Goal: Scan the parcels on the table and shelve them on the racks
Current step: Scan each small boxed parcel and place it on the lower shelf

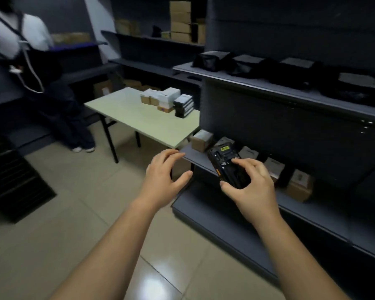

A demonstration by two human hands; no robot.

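Your right hand (250, 187) grips a black handheld scanner (225, 167). The thumb curls against its near end and the fingers wrap over its top side. The scanner is tilted, with its far end pointing away from you. It has an orange strip along one side and a yellow label near the far end.

Your left hand (165, 176) is empty, just beside the scanner. Its fingers are spread and relaxed, and it touches nothing.

Both hands hang above the tiled floor (74, 191), at the front edge of the lower shelf (195, 156) of a dark grey rack (290, 126) on your right. On that shelf a brown box (201, 140) sits near the left end. More small boxes run in a row to the right, ending with a brown carton (300, 187). The shelf above holds black bags (268, 68) side by side.

Ahead of you stands a pale table (139, 120), its right end just beside the rack. The parcels (167, 101) are stacked together at the table's far right corner. They are brown, white and black boxes, touching one another.

Another person (20, 61) stands at the far left, blurred. Cardboard boxes (180, 20) are piled on the back wall's shelves.
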